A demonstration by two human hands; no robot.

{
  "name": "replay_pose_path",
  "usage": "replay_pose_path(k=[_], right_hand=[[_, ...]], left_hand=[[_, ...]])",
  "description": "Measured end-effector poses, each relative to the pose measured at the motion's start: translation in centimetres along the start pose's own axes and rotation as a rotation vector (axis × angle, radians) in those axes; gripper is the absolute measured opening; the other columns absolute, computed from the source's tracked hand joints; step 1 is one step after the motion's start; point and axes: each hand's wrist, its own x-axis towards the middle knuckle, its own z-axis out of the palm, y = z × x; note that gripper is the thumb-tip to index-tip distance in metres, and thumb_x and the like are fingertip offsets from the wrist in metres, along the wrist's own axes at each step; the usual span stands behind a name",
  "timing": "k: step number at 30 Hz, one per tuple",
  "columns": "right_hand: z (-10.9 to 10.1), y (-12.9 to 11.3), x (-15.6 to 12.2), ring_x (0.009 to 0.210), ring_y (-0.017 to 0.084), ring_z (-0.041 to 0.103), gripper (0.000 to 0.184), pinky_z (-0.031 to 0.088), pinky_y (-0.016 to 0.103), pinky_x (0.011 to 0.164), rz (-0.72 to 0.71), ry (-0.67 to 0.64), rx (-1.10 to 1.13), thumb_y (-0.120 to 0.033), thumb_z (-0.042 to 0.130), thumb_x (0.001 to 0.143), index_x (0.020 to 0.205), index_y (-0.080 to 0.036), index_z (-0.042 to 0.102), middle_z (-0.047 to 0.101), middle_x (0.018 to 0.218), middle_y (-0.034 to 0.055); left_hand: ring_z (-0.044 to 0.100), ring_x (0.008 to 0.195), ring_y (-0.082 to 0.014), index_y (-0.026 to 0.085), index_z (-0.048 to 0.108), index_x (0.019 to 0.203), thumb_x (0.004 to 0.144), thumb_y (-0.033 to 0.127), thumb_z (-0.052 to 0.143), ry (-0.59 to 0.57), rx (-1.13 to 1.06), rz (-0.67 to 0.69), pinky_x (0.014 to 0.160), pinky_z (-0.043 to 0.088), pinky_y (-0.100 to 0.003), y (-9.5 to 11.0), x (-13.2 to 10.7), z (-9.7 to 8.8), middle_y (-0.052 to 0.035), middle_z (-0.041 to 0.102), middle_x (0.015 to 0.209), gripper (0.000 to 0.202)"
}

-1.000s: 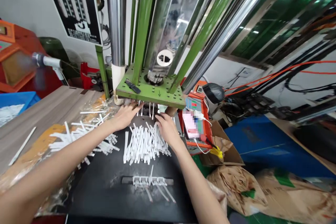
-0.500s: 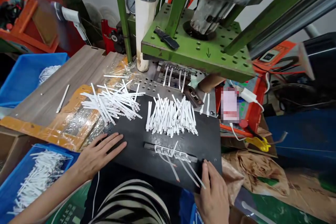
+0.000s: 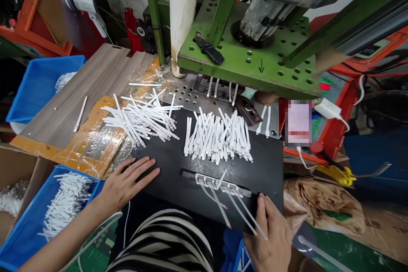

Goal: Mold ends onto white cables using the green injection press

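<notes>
Overhead, a green press [image 3: 248,59] stands over the far edge of a black board [image 3: 172,165]. A blue bin [image 3: 19,233] of white strips sits to the near left. One pile of strips [image 3: 218,138] lies on the board, and just in front of it a metal bar [image 3: 216,182] holds a few long strips. The left hand [image 3: 123,185] rests flat, fingers spread, on the board's near left edge. The right hand [image 3: 270,238] lies uncurled at the near right corner, touching those long strips' tails.

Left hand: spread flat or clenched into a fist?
Spread flat: the left hand lies palm down on the black mat's edge, fingers extended.
</notes>
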Motion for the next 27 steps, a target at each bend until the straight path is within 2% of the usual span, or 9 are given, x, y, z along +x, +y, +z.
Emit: replay_pose_path(k=[4, 9, 15, 17, 19, 22, 25, 27], right_hand=[[0.0, 0.3, -0.2, 0.125, 0.045, 0.053, 0.083, 0.052, 0.061, 0.088, -0.008, -0.015, -0.014, -0.019, 0.05, 0.083, 0.16, -0.012, 0.019, 0.055, 0.136, 0.026], [-0.5, 0.0, 0.4, 0.124, 0.042, 0.055, 0.08, 0.052, 0.06, 0.089, 0.021, -0.026, 0.001, -0.021, 0.046, 0.085, 0.16, -0.019, 0.018, 0.055, 0.137, 0.022], [-1.0, -0.4, 0.8, 0.127, 0.042, 0.051, 0.078, 0.049, 0.058, 0.092, 0.013, -0.079, 0.018, -0.022, 0.044, 0.088, 0.16, -0.011, 0.016, 0.052, 0.136, 0.0258], [-1.5, -0.4, 0.8, 0.13, 0.042, 0.049, 0.075, 0.047, 0.06, 0.094, 0.022, -0.087, 0.05, -0.025, 0.043, 0.091, 0.16, -0.013, 0.016, 0.051, 0.139, 0.0252], [-2.3, -0.4, 1.0, 0.132, 0.042, 0.046, 0.074, 0.046, 0.061, 0.097, 0.038, -0.114, 0.143, -0.032, 0.048, 0.095, 0.16, -0.016, 0.018, 0.049, 0.142, 0.0236], [-3.3, -0.6, 2.5, 0.13, 0.037, 0.051, 0.076, 0.051, 0.053, 0.097, 0.093, -0.088, 0.366, -0.039, 0.06, 0.095, 0.159, -0.021, 0.023, 0.05, 0.142, 0.021], [-3.1, -1.2, 5.1, 0.118, 0.029, 0.061, 0.067, 0.054, 0.046, 0.094, 0.078, 0.032, 0.49, -0.025, 0.061, 0.095, 0.156, -0.026, 0.032, 0.059, 0.131, 0.0169], [-2.4, -1.6, 7.0, 0.107, 0.026, 0.065, 0.056, 0.055, 0.044, 0.091, 0.006, 0.058, 0.562, -0.016, 0.057, 0.096, 0.149, -0.03, 0.046, 0.066, 0.118, 0.0126]], left_hand=[[0.054, 0.131, -0.0208, 0.026, 0.055, 0.139, 0.093, 0.001, 0.035, -0.014, -0.048, -0.026, 0.119, 0.026, -0.04, 0.0, -0.1, -0.2, -0.0053, 0.06, 0.14, 0.055], [0.051, 0.135, -0.0232, 0.03, 0.044, 0.147, 0.092, 0.009, 0.04, -0.071, -0.124, -0.069, 0.118, 0.027, -0.043, 0.0, -0.6, -0.1, -0.0066, 0.056, 0.145, 0.059], [0.053, 0.132, -0.0253, 0.033, 0.037, 0.151, 0.092, 0.011, 0.038, -0.052, -0.164, -0.099, 0.115, 0.03, -0.046, 0.2, -0.9, -0.1, -0.0079, 0.057, 0.144, 0.063], [0.053, 0.132, -0.027, 0.032, 0.038, 0.15, 0.094, 0.012, 0.037, -0.067, -0.154, -0.097, 0.114, 0.032, -0.048, 0.1, -0.8, -0.3, -0.0098, 0.056, 0.143, 0.059], [0.053, 0.131, -0.0308, 0.03, 0.044, 0.146, 0.099, 0.024, 0.042, -0.067, -0.177, -0.08, 0.111, 0.033, -0.052, 0.0, -0.4, -0.7, -0.0119, 0.057, 0.141, 0.048], [0.056, 0.124, -0.0342, 0.024, 0.049, 0.139, 0.099, 0.042, 0.049, -0.028, -0.257, 0.015, 0.101, 0.041, -0.051, 0.4, 1.5, -1.1, -0.0161, 0.061, 0.133, 0.044], [0.063, 0.104, -0.0274, 0.017, 0.047, 0.139, 0.1, 0.034, 0.05, 0.029, -0.25, 0.09, 0.086, 0.049, -0.041, 2.0, 5.0, -0.9, -0.0167, 0.063, 0.123, 0.042], [0.064, 0.097, -0.0242, 0.015, 0.048, 0.137, 0.101, 0.026, 0.047, 0.03, -0.229, 0.107, 0.083, 0.052, -0.037, 3.4, 7.3, -0.5, -0.0151, 0.063, 0.118, 0.037]])
